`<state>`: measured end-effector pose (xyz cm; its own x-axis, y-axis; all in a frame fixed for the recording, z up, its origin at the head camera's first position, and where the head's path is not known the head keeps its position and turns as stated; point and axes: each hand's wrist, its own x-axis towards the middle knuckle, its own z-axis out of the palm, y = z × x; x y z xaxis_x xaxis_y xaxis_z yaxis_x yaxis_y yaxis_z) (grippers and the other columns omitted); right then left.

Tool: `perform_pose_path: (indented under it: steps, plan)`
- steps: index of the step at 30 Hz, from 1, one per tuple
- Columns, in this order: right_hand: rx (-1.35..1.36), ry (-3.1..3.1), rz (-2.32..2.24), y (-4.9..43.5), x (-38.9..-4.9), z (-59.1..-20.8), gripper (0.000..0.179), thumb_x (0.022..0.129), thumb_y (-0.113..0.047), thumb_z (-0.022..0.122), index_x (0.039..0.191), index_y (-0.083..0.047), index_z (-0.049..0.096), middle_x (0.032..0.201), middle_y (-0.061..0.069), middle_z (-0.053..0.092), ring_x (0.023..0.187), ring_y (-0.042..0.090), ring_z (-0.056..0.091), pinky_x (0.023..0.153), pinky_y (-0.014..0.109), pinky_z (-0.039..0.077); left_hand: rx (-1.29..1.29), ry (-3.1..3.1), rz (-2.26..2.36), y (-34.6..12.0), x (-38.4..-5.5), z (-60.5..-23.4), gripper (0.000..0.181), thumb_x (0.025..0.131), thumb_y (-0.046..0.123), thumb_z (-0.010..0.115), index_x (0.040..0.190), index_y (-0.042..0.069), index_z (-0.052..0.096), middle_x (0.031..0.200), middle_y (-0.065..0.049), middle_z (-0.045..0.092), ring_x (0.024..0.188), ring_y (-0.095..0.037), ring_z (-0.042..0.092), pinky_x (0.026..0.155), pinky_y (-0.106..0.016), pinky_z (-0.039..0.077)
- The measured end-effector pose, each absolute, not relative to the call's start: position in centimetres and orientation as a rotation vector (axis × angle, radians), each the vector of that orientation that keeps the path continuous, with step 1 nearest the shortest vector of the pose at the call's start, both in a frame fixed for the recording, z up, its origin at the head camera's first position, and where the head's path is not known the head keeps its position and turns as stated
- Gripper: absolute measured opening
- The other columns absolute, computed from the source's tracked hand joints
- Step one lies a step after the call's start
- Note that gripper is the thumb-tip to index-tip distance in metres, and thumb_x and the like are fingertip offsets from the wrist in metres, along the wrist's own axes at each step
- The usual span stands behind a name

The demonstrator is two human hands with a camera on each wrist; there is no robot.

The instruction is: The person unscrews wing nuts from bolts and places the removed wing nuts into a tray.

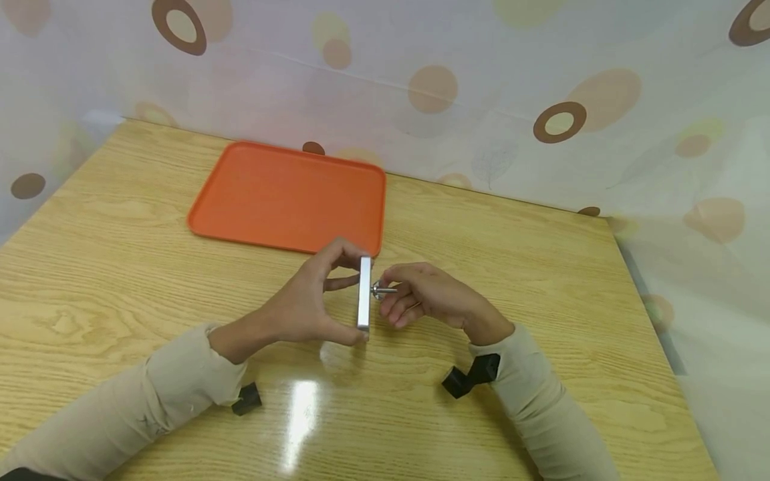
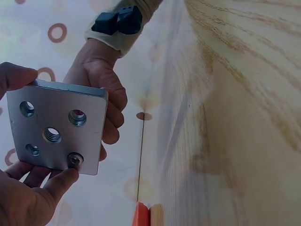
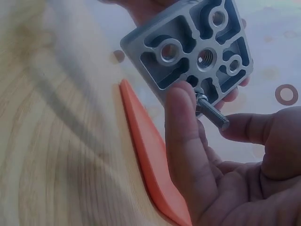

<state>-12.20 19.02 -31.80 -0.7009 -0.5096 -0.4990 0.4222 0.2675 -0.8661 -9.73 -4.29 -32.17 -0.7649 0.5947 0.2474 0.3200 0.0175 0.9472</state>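
My left hand (image 1: 303, 307) grips a square silver metal plate (image 1: 364, 294) by its opposite edges, holding it upright above the table. Its smooth face has several holes, with a threaded one in the middle; the other face is ribbed. A socket-head bolt (image 2: 75, 160) passes through one corner hole, and a left fingertip touches its head. On the ribbed side the threaded shank (image 3: 214, 113) sticks out, with a nut (image 3: 201, 100) on it close to the plate. The curled fingers of my right hand (image 1: 442, 297) are around the shank, one fingertip beside the nut and another at the bolt's end.
An orange tray (image 1: 295, 197) lies behind the hands on the wood-grain table (image 1: 541, 267). A patterned cloth (image 1: 385, 87) hangs behind the table and along its sides. Black camera mounts (image 1: 472, 375) are strapped to both sleeves.
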Motion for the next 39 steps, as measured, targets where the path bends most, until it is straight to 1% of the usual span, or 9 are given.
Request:
perform_pose_path:
  steps: [4,8,11,14,17,22,28,36,39]
  plan:
    - [-0.113,1.758,-1.553,18.95,-12.02,-31.73,0.027,0.106,-0.024,0.038,0.105,-0.007,0.059,0.076,-0.001,0.07,0.064,0.009,0.067,0.062,0.023,0.063,0.957,2.059,1.821,-4.17,-9.66,-32.19,0.081,0.06,0.001,0.085,0.129,0.0,0.044,0.133,-0.015,0.05,0.126,-0.032,0.051,0.11,-0.04,0.053]
    - [-0.157,1.759,-1.563,19.02,-12.0,-31.81,0.028,0.107,-0.023,0.037,0.11,-0.006,0.059,0.077,-0.002,0.069,0.066,0.008,0.067,0.064,0.023,0.063,0.951,2.057,1.825,-4.12,-9.69,-32.37,0.081,0.06,0.001,0.085,0.129,0.001,0.044,0.133,-0.015,0.05,0.126,-0.035,0.05,0.111,-0.04,0.053]
    - [-0.174,1.774,-1.556,19.05,-12.07,-31.94,0.027,0.107,-0.022,0.037,0.109,-0.006,0.059,0.078,-0.003,0.069,0.068,0.008,0.067,0.065,0.023,0.063,0.947,2.055,1.828,-4.13,-9.68,-32.4,0.08,0.06,0.001,0.085,0.129,0.002,0.044,0.133,-0.015,0.05,0.127,-0.038,0.05,0.111,-0.041,0.052]
    - [-0.183,1.791,-1.548,19.02,-12.1,-31.93,0.024,0.107,-0.021,0.039,0.105,-0.007,0.059,0.08,-0.003,0.069,0.069,0.009,0.068,0.067,0.023,0.063,0.945,2.057,1.823,-4.13,-9.7,-32.39,0.08,0.06,0.001,0.085,0.128,0.004,0.045,0.133,-0.015,0.05,0.127,-0.039,0.049,0.111,-0.041,0.052]
    - [-0.21,1.809,-1.547,18.97,-12.04,-31.76,0.022,0.106,-0.02,0.041,0.104,-0.008,0.059,0.083,-0.003,0.069,0.072,0.009,0.068,0.069,0.023,0.063,0.945,2.061,1.818,-4.12,-9.8,-32.41,0.08,0.06,0.001,0.085,0.129,0.002,0.044,0.133,-0.014,0.05,0.128,-0.039,0.049,0.111,-0.042,0.052]
    - [-0.27,1.838,-1.543,18.94,-11.81,-31.34,0.019,0.105,-0.019,0.044,0.105,-0.006,0.058,0.089,-0.003,0.066,0.077,0.01,0.067,0.074,0.024,0.063,0.952,2.063,1.815,-4.16,-9.86,-32.46,0.078,0.061,0.002,0.085,0.128,0.003,0.044,0.133,-0.014,0.05,0.128,-0.04,0.049,0.111,-0.041,0.052]
    - [-0.334,1.883,-1.531,19.07,-11.8,-31.42,0.012,0.101,-0.011,0.05,0.108,-0.003,0.056,0.093,0.0,0.064,0.083,0.013,0.066,0.078,0.028,0.063,0.957,2.061,1.817,-4.19,-9.85,-32.47,0.077,0.061,0.002,0.085,0.127,0.004,0.045,0.133,-0.014,0.05,0.127,-0.039,0.05,0.111,-0.04,0.052]
    - [-0.434,1.913,-1.549,19.08,-11.57,-31.34,0.019,0.095,-0.001,0.056,0.113,0.004,0.052,0.093,0.001,0.064,0.085,0.015,0.068,0.08,0.029,0.064,0.951,2.061,1.818,-4.19,-9.86,-32.51,0.077,0.061,0.003,0.085,0.127,0.004,0.045,0.133,-0.018,0.05,0.127,-0.038,0.049,0.111,-0.04,0.052]
    - [-0.45,1.934,-1.555,18.95,-11.42,-31.22,0.02,0.093,0.002,0.059,0.112,0.005,0.053,0.095,0.003,0.063,0.085,0.015,0.068,0.08,0.03,0.064,0.936,2.066,1.818,-4.15,-9.82,-32.4,0.078,0.06,0.002,0.085,0.128,0.005,0.046,0.133,-0.016,0.051,0.127,-0.035,0.05,0.111,-0.039,0.053]
